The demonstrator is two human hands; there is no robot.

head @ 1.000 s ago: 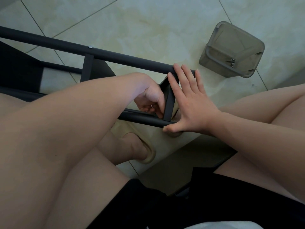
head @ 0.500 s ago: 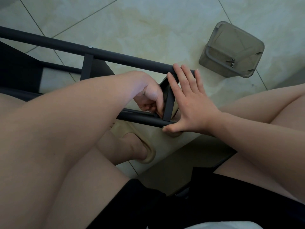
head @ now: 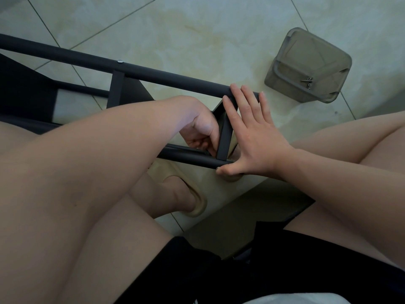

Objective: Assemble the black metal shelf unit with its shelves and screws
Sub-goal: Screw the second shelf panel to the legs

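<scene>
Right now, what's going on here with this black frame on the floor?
A seated person is assembling a black shelf frame lying on the tiled floor. The right hand presses flat, fingers straight, against the end crossbar. The left hand is curled at the joint where that crossbar meets the near tube; what it holds, if anything, is hidden. A clear container with a few loose screws sits on the floor nearby.

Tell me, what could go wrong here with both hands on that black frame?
The left hand has its fingers curled in the corner where the crossbar meets the lower tube; a shift could pinch them. The right hand only presses flat against the frame, so it might slip. The spare screws lie in the grey container beyond the frame; reaching them likely means letting go.
</scene>
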